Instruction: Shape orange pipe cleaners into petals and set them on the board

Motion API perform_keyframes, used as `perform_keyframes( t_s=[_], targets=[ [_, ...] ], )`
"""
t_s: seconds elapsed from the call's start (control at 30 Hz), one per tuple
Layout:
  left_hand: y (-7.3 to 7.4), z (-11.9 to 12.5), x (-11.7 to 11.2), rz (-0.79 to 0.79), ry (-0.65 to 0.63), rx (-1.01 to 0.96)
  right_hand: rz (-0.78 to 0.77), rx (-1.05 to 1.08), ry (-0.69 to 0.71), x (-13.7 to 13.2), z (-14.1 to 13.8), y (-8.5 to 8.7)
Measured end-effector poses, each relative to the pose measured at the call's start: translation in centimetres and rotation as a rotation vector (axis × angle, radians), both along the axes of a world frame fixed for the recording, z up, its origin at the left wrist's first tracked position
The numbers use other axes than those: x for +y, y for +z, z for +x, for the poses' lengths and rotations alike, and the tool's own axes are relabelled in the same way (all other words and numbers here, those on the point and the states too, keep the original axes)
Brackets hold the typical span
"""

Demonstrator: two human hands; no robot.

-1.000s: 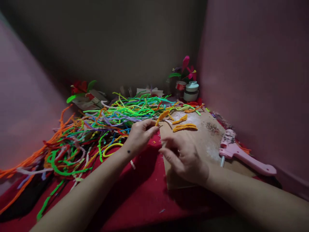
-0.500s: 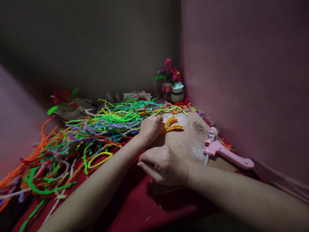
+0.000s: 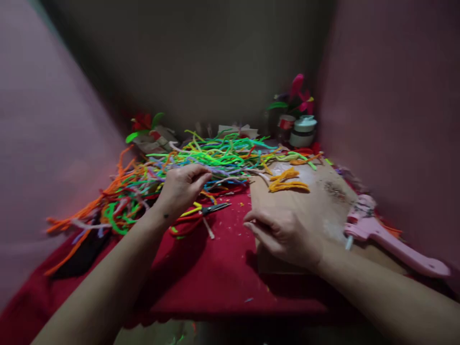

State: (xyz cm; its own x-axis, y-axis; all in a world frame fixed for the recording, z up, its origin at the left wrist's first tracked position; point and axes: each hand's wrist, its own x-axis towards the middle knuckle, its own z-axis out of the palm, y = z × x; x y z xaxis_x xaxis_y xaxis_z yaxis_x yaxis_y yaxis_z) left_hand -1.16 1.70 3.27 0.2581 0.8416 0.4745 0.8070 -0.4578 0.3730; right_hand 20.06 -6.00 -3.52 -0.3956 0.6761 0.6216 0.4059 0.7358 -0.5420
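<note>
My left hand (image 3: 180, 188) hovers over the near edge of a big tangle of coloured pipe cleaners (image 3: 201, 163), fingers loosely curled and nothing visibly in them. Just beneath it lie scissors (image 3: 212, 209) with red handles on the red cloth. My right hand (image 3: 283, 233) rests on the near left corner of a brown board (image 3: 316, 211), fingers stretched out and flat. Several short orange pipe-cleaner pieces (image 3: 287, 181) lie on the board's far part.
A pink glue gun (image 3: 388, 237) lies on the board's right side. At the back right corner stand a white jar (image 3: 303, 131), a small tin and pink pipe-cleaner flowers (image 3: 300, 93). Red flowers and paper scraps (image 3: 151, 136) sit at the back left. Walls close in on three sides.
My left hand has left the orange pieces on the board and moved left over the pile. The right hand stays on the board's corner. The head view swung left, showing the scissors.
</note>
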Motion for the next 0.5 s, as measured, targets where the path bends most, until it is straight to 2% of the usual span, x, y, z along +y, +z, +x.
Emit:
perform_keyframes(
  t_s=[0.13,0.23,0.37,0.5],
  targets=[
    [0.0,-3.8,-0.1,-0.056,0.155,-0.119,-0.026,0.022,-0.111,0.2,0.1,-0.1],
    [-0.5,-6.0,0.1,-0.151,0.194,-0.187,-0.042,-0.02,-0.161,0.4,0.1,-0.1],
    [-1.8,-8.0,0.8,-0.255,0.115,-0.178,-0.113,-0.056,-0.207,0.4,0.1,-0.2],
    [-3.5,-8.5,1.6,-0.219,0.059,-0.062,-0.161,-0.061,-0.216,0.4,0.1,-0.5]
  ],
)
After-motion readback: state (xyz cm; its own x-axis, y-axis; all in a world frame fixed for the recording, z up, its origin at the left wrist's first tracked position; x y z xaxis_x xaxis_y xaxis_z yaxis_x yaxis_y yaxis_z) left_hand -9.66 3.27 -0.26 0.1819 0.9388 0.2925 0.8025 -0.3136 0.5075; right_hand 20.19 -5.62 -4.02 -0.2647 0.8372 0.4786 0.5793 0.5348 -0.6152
